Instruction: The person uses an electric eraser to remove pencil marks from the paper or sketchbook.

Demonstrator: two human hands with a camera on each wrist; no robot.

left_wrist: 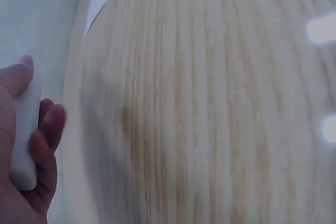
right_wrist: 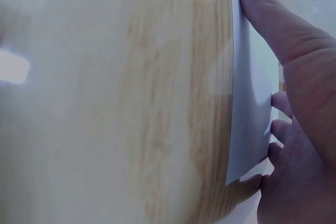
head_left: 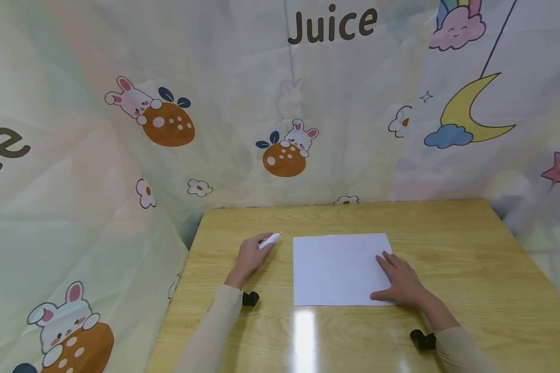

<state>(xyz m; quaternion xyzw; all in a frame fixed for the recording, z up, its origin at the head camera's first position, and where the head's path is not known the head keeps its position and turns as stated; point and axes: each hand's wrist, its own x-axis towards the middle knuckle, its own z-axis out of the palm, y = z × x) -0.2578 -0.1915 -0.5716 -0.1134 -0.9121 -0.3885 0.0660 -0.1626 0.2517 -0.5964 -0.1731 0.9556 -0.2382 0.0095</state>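
My left hand [head_left: 250, 256] grips a white tube with a narrow tip [head_left: 269, 240], held to the left of the paper. In the left wrist view, the thumb lies along one side of the white tube [left_wrist: 24, 145] and curled fingers are on the other; its blunt end faces the palm. A blank white sheet of paper [head_left: 338, 272] lies flat on the table. My right hand [head_left: 403, 280] rests on its right side with fingers spread. In the right wrist view, the thumb lies near the edge of the sheet [right_wrist: 251, 103].
The light wooden table [head_left: 476, 259] has a bright light reflection below the paper. Behind it hangs a printed cloth [head_left: 233, 93] with rabbits, oranges and a moon. A black strap piece [head_left: 250, 299] shows by the left wrist, another black piece [head_left: 422, 340] by the right.
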